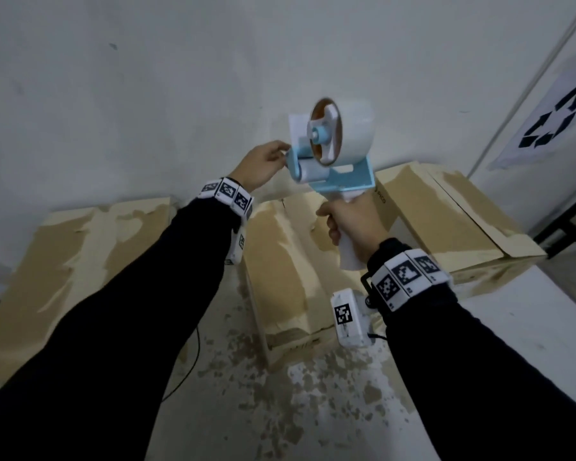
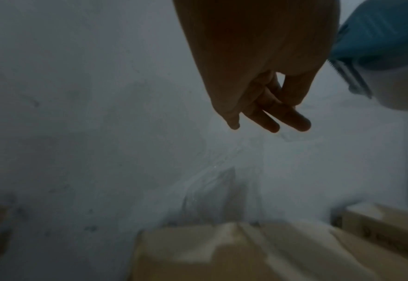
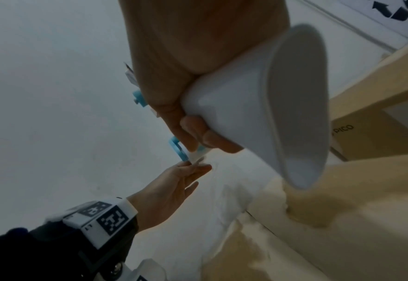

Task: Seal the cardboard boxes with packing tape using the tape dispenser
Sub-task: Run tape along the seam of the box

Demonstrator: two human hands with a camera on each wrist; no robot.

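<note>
Sleeves: two dark sleeves fill the lower head view, each wrist wearing a white band with black-and-white markers.
Right hand: fingers wrapped tight around the white handle of the tape dispenser, holding it up in the air in front of the wall.
Dispenser position: above the right fist and above the cardboard boxes, clear of them.
Dispenser axis: long axis runs from the handle butt, low and near the person, up and away to the tape roll at the top; the blue frame and white roller point to the person's left.
Left hand: raised at the roller end, fingertips against the blue front edge.
Left grip: the right wrist view shows thumb and fingers meeting at the dispenser's tip, apparently on the tape end; whether they truly pinch it I cannot tell.
Head view only: the whole roll, its brown core and blue hub.
Left wrist view only: the serrated cutting blade beside the hand, with a faint clear strip hanging below the fingers.
Right wrist view only: the hollow open butt of the handle, and "PICO" printed on the box beside it.
Boxes: three flat-lying cartons side by side along the wall, their top paper torn and patchy.
Sign: a sheet with a black arrow symbol on the right wall.
</note>
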